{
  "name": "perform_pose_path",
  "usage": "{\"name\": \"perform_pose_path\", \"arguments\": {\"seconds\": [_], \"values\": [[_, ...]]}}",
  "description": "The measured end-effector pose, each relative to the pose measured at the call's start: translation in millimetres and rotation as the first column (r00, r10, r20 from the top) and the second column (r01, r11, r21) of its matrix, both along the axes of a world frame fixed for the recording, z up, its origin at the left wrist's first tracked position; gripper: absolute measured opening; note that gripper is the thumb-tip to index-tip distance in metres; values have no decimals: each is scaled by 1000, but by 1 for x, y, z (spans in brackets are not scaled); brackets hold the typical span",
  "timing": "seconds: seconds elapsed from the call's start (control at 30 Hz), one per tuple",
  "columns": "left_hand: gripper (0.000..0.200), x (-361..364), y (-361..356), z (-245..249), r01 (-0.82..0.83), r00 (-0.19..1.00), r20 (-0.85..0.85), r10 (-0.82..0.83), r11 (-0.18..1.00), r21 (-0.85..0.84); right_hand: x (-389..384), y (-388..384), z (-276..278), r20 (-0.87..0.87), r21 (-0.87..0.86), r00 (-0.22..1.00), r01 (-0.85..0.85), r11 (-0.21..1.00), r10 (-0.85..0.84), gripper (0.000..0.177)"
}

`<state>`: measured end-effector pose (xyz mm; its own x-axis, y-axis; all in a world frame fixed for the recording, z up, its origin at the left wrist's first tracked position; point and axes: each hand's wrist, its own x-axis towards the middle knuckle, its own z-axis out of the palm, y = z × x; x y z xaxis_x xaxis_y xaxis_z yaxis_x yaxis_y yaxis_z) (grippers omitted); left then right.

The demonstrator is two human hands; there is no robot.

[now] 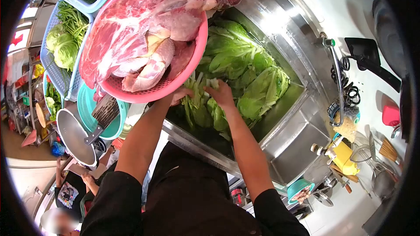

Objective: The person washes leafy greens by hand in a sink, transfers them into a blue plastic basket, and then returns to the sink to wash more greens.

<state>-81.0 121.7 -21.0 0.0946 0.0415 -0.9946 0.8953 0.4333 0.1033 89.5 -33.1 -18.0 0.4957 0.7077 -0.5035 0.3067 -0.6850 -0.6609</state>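
Observation:
Leafy green lettuce (238, 61) fills much of the steel sink (286, 126), lying in water. My left hand (180, 95) reaches in from under the pink basket's edge, its fingers closed around some lettuce stems; part of the hand is hidden by the basket. Close beside it, my right hand (222, 94) grips the pale base of the lettuce with bent fingers. Over the sink's left side sits the pink basket (201, 52), heaped with raw red meat (131, 22) and a piece of raw poultry (153, 61).
Left of the sink stand a blue basket (72, 81) of greens, a teal basket (116, 129) with a cleaver (103, 120) across it, and a metal bowl (76, 137). At right are a tap (334, 61) and several utensils. Another person (72, 192) is at lower left.

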Motion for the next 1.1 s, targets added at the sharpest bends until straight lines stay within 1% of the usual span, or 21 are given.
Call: {"name": "perform_pose_path", "arguments": {"seconds": [0.03,0.1,0.13,0.17,0.2,0.27,0.3,0.4,0.5,0.53,0.6,0.63,0.73,0.83,0.93,0.97,1.07,1.1], "values": [[57,-1,0,-3,4,1000,10,-4,1000,-19,9,10,9,-187,-62,978,-105,992,92,65],[57,-2,0,-6,-21,999,38,22,1000,-16,21,15,45,-288,-165,957,-31,986,-18,72],[58,-4,2,-7,-47,997,61,47,999,-2,29,16,52,-329,-213,942,-7,977,-65,76],[58,-7,4,-9,-74,994,87,73,997,10,28,-16,-12,-177,-67,977,108,992,-118,57],[58,-10,6,-10,-109,988,113,105,994,27,34,-24,-8,-245,-52,961,121,991,-130,51],[58,-11,12,-11,-168,973,168,157,984,59,48,-31,17,-368,-24,917,158,987,-156,40],[58,-11,13,-9,-202,964,193,183,976,86,48,-24,51,-460,14,866,226,974,-194,31],[58,-13,14,-3,-298,932,262,251,941,161,48,-33,49,-621,141,756,369,919,-208,23],[59,-13,12,0,-373,899,322,296,903,212,53,-47,51,-727,182,638,534,825,-253,19],[59,-12,10,1,-394,889,338,309,892,221,57,-53,55,-726,169,628,557,813,-279,19],[59,-12,7,3,-432,869,370,329,870,239,63,-58,79,-723,142,606,600,788,-331,19],[59,-12,6,5,-448,860,383,338,860,245,63,-60,89,-733,141,575,650,746,-363,18],[59,-12,1,6,-489,835,417,360,833,258,63,-60,123,-556,193,716,605,772,-422,17],[60,-14,-3,7,-517,815,444,373,813,267,68,-62,135,-425,72,863,334,940,-274,18],[60,-16,-7,7,-545,796,466,387,793,271,61,-63,123,-304,-58,932,187,981,-195,19],[60,-16,-8,7,-555,789,473,392,786,274,59,-57,136,-256,-105,955,126,986,-149,21],[60,-20,-8,7,-571,782,477,402,769,288,46,-67,115,-158,-128,985,44,991,-65,26],[60,-19,-8,9,-565,790,466,399,770,298,42,-72,104,-176,-154,983,22,988,-49,28]]}}
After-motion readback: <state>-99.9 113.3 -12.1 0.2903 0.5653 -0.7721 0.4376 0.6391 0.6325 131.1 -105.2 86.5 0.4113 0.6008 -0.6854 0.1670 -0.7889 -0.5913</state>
